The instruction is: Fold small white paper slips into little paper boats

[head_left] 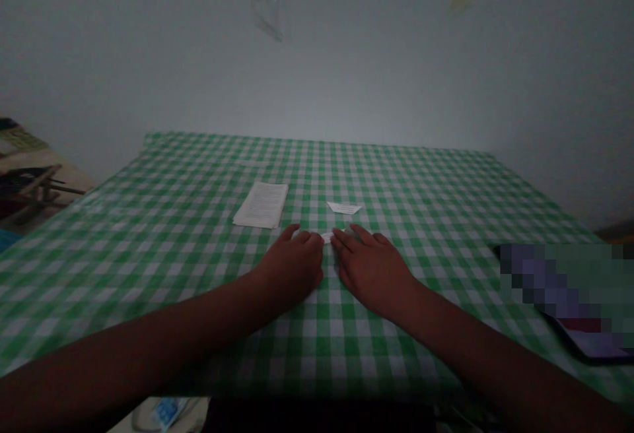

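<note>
A small folded paper [327, 238], white with lines of print, lies on the checked cloth between my hands and is mostly hidden by them. My left hand [292, 258] has its fingers curled over the paper's left part. From the other side my right hand [369, 261] presses bent fingertips onto the right part. Just beyond my hands rests a folded paper boat shape [344, 208], flat on the cloth and touched by neither hand. A stack of printed sheets [261, 206] lies beyond my left hand.
The table [421, 189] wears a green and white checked cloth and meets a pale wall [317, 76]. At the right edge lies a dark-framed tablet-like device [569, 301] with a blurred-out screen. Wooden furniture [42, 182] shows past the table's left side.
</note>
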`<state>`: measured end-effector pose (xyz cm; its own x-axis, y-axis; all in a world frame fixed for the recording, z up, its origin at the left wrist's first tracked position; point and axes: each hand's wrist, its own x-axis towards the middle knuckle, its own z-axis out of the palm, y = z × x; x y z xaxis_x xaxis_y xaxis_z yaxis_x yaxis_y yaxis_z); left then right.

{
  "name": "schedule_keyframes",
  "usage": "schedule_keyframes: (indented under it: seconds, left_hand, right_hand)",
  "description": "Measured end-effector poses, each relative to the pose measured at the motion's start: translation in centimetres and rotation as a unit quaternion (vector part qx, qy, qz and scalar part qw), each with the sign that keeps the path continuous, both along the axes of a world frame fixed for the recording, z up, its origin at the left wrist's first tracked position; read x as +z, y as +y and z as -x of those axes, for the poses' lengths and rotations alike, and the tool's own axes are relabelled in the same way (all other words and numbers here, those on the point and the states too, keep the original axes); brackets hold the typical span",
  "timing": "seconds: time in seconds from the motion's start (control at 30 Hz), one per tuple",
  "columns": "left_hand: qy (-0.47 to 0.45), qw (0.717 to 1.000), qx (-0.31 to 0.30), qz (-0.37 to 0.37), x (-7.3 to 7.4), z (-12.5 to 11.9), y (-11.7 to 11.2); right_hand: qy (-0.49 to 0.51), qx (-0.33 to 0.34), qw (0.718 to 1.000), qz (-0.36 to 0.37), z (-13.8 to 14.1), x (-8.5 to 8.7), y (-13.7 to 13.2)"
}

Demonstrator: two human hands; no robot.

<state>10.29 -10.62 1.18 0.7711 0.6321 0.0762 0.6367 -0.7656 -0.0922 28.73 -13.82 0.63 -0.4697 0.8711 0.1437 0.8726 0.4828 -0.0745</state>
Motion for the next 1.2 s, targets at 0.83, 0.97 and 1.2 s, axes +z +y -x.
schedule_keyframes:
  seconds: [0.83, 0.97, 1.2]
  left_hand:
    - [0.023, 0.986, -0.16, 0.03, -0.2, 1.9, 2.1]
    - [0.029, 0.983, -0.177, 0.027, -0.2, 2.0, 2.6]
    - [0.012, 0.992, -0.125, 0.018, -0.1, 2.1, 3.0]
  right_hand:
    - [-0.058, -0.118, 0.991, 0.025, -1.9, 0.5, 2.1]
    - [-0.017, -0.064, 0.998, -0.012, -1.2, 0.2, 1.8]
    - [0.022, 0.043, 0.999, 0.009, -1.0, -0.6, 1.9]
